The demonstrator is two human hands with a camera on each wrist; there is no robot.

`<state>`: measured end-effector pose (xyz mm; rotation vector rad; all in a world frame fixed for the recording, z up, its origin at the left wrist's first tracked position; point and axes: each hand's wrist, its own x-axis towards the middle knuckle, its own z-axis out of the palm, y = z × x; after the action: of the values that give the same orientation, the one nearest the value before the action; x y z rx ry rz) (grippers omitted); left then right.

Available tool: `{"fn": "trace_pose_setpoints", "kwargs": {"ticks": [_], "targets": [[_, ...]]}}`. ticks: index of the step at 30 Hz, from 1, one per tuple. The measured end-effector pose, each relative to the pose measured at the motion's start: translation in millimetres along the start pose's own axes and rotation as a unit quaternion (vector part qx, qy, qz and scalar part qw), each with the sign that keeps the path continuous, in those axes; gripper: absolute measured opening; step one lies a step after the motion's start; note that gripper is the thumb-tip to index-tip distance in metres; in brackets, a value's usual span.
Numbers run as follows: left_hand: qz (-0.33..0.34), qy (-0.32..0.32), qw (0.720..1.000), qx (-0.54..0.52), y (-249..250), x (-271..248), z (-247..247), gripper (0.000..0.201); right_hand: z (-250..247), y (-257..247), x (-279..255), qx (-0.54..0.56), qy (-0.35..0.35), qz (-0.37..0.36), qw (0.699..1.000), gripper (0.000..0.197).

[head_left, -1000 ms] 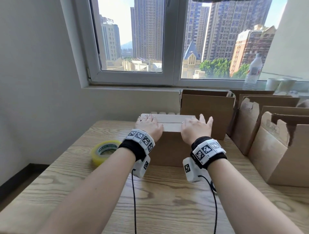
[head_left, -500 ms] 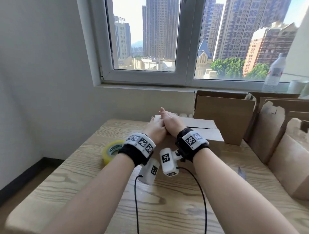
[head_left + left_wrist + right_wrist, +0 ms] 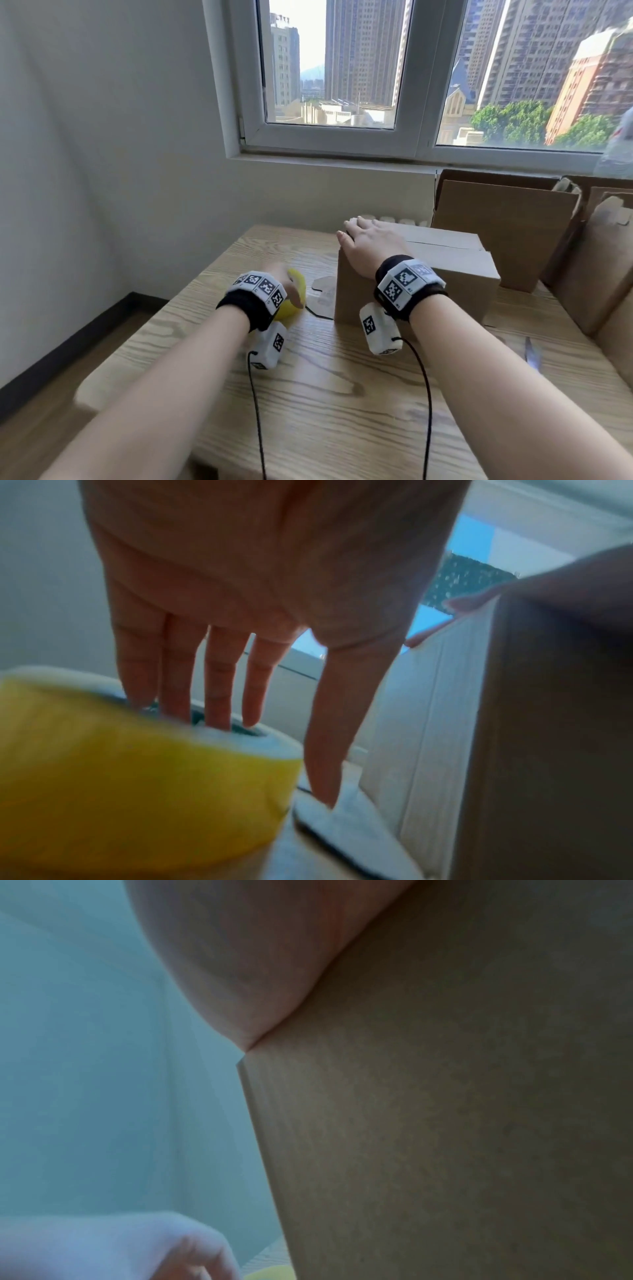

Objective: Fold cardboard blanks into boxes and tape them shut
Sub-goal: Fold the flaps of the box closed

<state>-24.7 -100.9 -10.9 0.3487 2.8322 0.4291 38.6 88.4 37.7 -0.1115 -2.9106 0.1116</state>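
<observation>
Bare worktop (image 3: 325, 404) at the near edge, arms over it. Box (image 3: 421, 284) sits mid-worktop, right hand (image 3: 370, 243) flat on its left top corner. Tape roll (image 3: 294, 298) just left of box, narrow gap between, flat cardboard scrap (image 3: 323, 296) lying in it. Open boxes (image 3: 507, 226) crowd the back and right. Left edge free beside the wall.

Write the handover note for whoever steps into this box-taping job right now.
Left hand: fingers straight, reaching down onto the yellow roll of packing tape, tips at its core; no grip closed yet.
Right hand: flat on top of the brown cardboard box, pressing the closed flaps at its left end.
Tape roll sits on the wooden table, left of the box.
Done: box folded, top flaps closed.
Left: pick up the tape and seal the centre seam; open cardboard boxes wait at right.
</observation>
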Motion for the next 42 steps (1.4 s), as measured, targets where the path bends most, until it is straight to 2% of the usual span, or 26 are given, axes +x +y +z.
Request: {"fn": "trace_pose_setpoints", "kwargs": {"ticks": [2,5,6,8,10,12,16,18,20,23,26,28,30,33,35,38,40,42], "targets": [[-0.014,0.001,0.999,0.033,-5,5,10,0.038,-1,-1,0,0.001,-0.017,0.005,1.000,0.061],[0.005,-0.001,1.000,0.019,-3,6,9,0.057,-5,-3,-3,0.006,-0.024,0.011,1.000,0.061],[-0.001,0.012,1.000,-0.005,-1,5,5,0.054,-7,-4,-5,0.008,-0.021,0.013,1.000,0.061],[-0.006,0.045,0.996,-0.074,1,4,-9,0.035,-10,-4,-8,0.011,-0.017,0.014,1.000,0.058],[0.016,0.077,0.982,-0.169,-1,10,-24,0.034,-13,-5,-10,0.018,-0.018,0.010,1.000,0.056],[0.053,0.102,0.956,-0.269,1,10,-37,0.037,-15,-4,-10,0.026,-0.014,0.007,1.000,0.054],[0.169,0.143,0.883,-0.413,24,-8,-61,0.020,-16,1,-5,0.104,-0.029,0.016,0.994,0.053],[0.206,0.144,0.843,-0.476,41,-23,-72,0.031,-19,4,-4,0.152,-0.032,0.022,0.988,0.052],[0.214,0.133,0.804,-0.538,57,-33,-78,0.043,-22,7,-3,0.207,-0.030,0.032,0.977,0.050],[0.218,0.104,0.780,-0.577,76,-36,-81,0.045,-23,10,-2,0.326,-0.010,0.046,0.944,0.043],[0.225,0.071,0.782,-0.577,91,-32,-79,0.028,-27,12,-4,0.482,0.034,0.049,0.874,0.028],[0.234,0.067,0.787,-0.567,97,-23,-76,0.019,-31,15,-8,0.545,0.044,0.050,0.836,0.026],[0.235,0.076,0.777,-0.580,100,-11,-75,0.033,-33,20,-11,0.568,0.035,0.046,0.821,0.031],[0.243,0.092,0.732,-0.630,110,-9,-81,0.046,-32,26,-14,0.588,-0.028,0.020,0.808,0.050],[0.239,0.091,0.704,-0.663,118,-12,-86,0.054,-29,30,-12,0.591,-0.038,0.008,0.806,0.062],[0.225,0.068,0.659,-0.714,129,-11,-87,0.076,-27,34,-11,0.637,0.005,-0.001,0.771,0.050],[0.213,0.044,0.647,-0.731,134,-3,-81,0.090,-28,34,-14,0.670,0.039,0.009,0.741,0.038],[0.213,0.027,0.650,-0.729,141,-1,-75,0.081,-29,33,-15,0.704,0.058,0.017,0.708,0.031]]}}
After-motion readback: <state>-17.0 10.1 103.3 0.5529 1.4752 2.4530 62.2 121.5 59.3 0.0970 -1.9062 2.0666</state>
